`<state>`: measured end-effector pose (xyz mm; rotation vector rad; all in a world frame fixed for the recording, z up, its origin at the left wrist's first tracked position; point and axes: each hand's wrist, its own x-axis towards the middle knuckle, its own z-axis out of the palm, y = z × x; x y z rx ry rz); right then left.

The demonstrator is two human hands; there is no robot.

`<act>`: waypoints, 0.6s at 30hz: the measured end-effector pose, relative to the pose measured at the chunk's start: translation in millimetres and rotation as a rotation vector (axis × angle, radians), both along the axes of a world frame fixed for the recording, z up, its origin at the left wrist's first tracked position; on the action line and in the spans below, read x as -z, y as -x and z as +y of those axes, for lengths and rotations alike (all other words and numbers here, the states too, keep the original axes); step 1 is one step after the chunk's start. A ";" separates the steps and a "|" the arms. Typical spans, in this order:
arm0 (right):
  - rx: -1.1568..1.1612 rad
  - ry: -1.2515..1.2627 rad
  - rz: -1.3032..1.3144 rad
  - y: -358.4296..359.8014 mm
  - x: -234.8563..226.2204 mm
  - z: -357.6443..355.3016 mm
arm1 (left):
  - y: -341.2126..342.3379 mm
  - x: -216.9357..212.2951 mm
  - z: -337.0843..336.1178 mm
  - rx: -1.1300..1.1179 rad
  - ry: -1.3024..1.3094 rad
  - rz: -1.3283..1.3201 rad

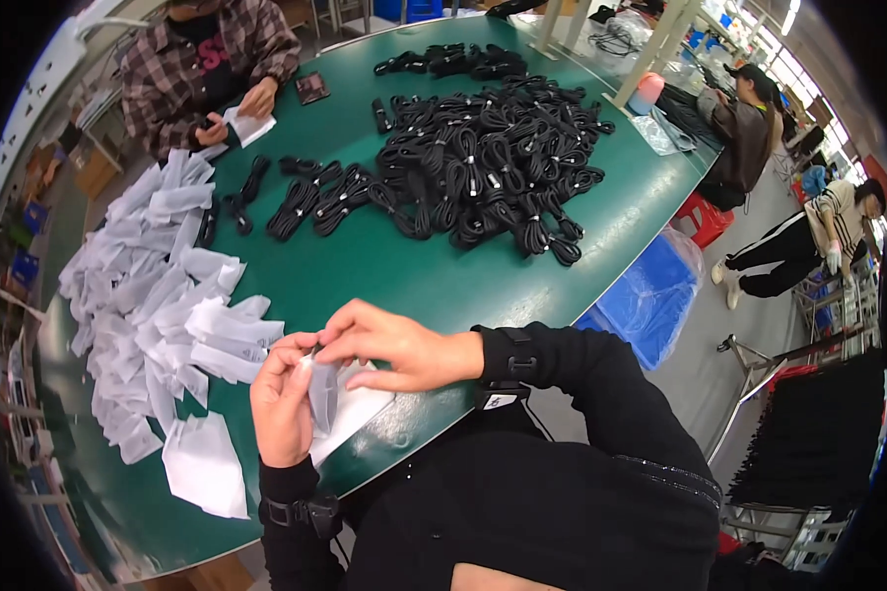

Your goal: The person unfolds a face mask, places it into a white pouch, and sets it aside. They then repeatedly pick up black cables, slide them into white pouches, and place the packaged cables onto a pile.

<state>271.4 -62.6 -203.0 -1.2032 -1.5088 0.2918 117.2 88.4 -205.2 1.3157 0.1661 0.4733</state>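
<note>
Packet [323, 399], whitish, darker contents showing through, is held just above the table [355, 281] by its near edge. It is pinched between thumb and fingers of the left hand [284, 404]; its upper end is met by fingertips of the right hand [389, 347], thumb spread away. Whether those fingertips grip cannot be told.

Green tabletop is loaded on the left by a heap of white packets [148, 295], toward the far middle by a pile of black cables [493, 158]. White sheets [362, 418] are laid under the hands. Green surface is exposed between pile and hands, and along the right edge. Near edge is bordered by the wearer's body. Far left edge is occupied by a person in a checked shirt [158, 79].

Beyond the right edge, a blue bin [650, 295] and a red stool [705, 219] are set on grey floor [685, 369]; a rack of dark strips [808, 433] is placed farther right.
</note>
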 end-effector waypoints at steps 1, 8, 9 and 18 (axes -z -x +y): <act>-0.016 -0.040 -0.106 -2.1 -3.4 2.6 | -3.7 0.4 4.8 0.034 0.078 0.010; -0.052 -0.025 0.026 -3.6 14.5 11.9 | -9.4 1.8 -0.2 0.061 0.101 0.058; -0.074 -0.032 0.085 0.7 13.6 15.1 | -8.0 8.4 2.9 0.066 0.169 0.083; 0.091 -0.090 0.148 -19.7 -4.9 18.6 | 4.9 32.6 79.1 -0.203 -0.542 0.064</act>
